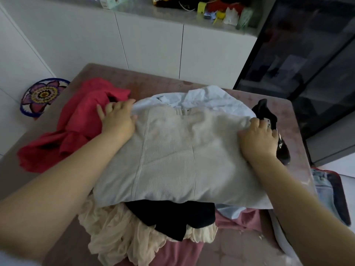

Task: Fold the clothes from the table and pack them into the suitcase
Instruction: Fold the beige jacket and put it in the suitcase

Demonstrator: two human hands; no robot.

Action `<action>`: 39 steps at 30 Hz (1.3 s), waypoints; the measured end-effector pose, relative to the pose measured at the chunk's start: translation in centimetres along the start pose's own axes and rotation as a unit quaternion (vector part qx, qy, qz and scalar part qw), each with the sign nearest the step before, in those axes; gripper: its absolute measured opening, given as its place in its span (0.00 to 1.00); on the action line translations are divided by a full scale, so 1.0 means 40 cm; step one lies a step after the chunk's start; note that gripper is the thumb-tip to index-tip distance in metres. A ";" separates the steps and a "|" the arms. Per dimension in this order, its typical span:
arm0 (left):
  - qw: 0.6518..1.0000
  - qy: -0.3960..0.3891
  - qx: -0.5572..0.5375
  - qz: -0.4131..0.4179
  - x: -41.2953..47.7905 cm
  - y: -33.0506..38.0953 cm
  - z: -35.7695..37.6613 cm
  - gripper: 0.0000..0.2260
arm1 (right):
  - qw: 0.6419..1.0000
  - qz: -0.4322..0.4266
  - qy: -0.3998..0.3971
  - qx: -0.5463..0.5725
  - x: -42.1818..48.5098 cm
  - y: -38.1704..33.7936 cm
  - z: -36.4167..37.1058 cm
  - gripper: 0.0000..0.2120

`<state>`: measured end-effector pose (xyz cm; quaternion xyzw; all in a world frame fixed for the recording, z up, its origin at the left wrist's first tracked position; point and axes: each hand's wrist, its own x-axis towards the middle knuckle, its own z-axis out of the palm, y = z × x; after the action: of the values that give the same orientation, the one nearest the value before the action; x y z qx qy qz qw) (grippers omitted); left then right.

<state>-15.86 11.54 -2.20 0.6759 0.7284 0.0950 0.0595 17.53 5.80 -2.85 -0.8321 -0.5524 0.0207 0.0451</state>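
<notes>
I hold the beige top (182,154) at its far corners, left hand (118,118) and right hand (258,137) each curled round its cloth; it lies spread between them over the pile on the table (153,77). A red garment (76,121) sits just outside the left hand, and the suitcase (339,191) lies behind the right.

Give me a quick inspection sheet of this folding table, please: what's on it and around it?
Surface: brown table, mostly covered by clothes.
Job's things: beige top spread on the heap; red garment at left; pale blue shirt behind; black garment and cream fabric in front; suitcase at lower right, jeans inside.
Clutter: small black item at the table's right.
Hands: left hand and right hand each grip a side edge of the beige top.
Cables: nothing seen.
Surroundings: white cupboards, cluttered counter, dark glass cabinet, flowered basket at left.
</notes>
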 end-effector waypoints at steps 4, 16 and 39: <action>0.980 -0.110 -0.002 0.163 -0.133 0.133 -0.044 0.27 | 0.982 -0.175 -0.046 0.060 -0.130 -0.091 -0.037 0.34; 0.964 -0.168 0.065 0.194 -0.235 0.091 0.066 0.40 | 0.976 -0.172 -0.116 0.072 -0.205 0.011 0.080 0.40; 0.905 -0.235 0.182 0.305 -0.389 -0.033 -0.110 0.46 | 0.907 -0.410 0.089 -0.014 -0.405 0.182 -0.074 0.23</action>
<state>-16.85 -4.32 1.13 0.8668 0.4562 -0.1875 0.0734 18.17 -12.08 -0.86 -0.5310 -0.8389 -0.0818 0.0871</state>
